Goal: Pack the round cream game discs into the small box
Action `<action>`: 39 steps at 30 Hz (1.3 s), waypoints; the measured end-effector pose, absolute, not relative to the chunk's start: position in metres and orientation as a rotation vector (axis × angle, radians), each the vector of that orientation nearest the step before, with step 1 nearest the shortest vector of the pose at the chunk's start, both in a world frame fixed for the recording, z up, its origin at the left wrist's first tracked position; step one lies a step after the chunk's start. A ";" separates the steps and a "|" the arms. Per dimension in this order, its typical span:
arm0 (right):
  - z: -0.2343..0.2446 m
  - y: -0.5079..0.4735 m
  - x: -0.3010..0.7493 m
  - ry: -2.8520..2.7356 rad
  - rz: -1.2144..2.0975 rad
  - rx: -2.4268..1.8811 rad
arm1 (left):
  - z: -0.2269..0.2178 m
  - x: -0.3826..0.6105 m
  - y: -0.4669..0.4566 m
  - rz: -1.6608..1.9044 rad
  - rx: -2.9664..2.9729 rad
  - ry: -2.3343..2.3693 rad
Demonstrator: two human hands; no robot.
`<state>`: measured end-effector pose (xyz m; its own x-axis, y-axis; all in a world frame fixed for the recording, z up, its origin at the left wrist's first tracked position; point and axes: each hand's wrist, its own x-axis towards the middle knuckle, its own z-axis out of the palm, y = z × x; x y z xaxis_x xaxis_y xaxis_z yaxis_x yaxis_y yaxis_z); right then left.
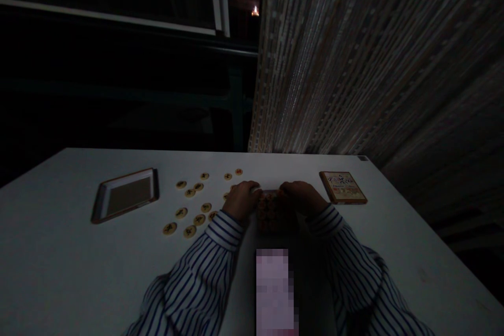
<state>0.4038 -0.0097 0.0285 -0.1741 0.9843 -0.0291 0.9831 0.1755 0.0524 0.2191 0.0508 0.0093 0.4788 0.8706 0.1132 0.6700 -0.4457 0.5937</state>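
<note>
Round wooden Chinese chess pieces [269,212] stand packed in rows in a dark block on the white table. My left hand [242,199] is closed at the left side of this block, its fingertips at the far left corner. At the far right corner, my right hand [303,197] has its fingers curled against the pieces. Shadow hides the fingertips and the block's right part. To the left of my left hand, loose Chinese chess pieces [199,219] with dark characters lie scattered; one far piece [239,171] bears a red character.
An open shallow box half [96,203] lies at the left of the white table [79,273]. A box lid with printed characters [343,187] lies at the right. A bright pixelated rectangle [273,294] is near me. A string curtain [307,63] hangs beyond the table.
</note>
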 end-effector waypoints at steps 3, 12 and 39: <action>0.027 -0.009 0.403 2.342 0.054 1.982 | 0.010 0.219 0.050 0.552 2.242 1.290; 0.026 -0.007 0.397 2.283 0.091 1.979 | 0.009 0.219 0.052 0.491 2.206 1.308; 0.025 -0.008 0.396 2.246 0.191 1.983 | 0.006 0.217 0.054 0.479 2.271 1.268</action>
<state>0.3964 -0.0084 0.0251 -0.1220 0.9923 -0.0205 0.9746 0.1237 0.1868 0.2173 0.0540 0.0062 0.5064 0.8599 0.0637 0.6876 -0.4473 0.5720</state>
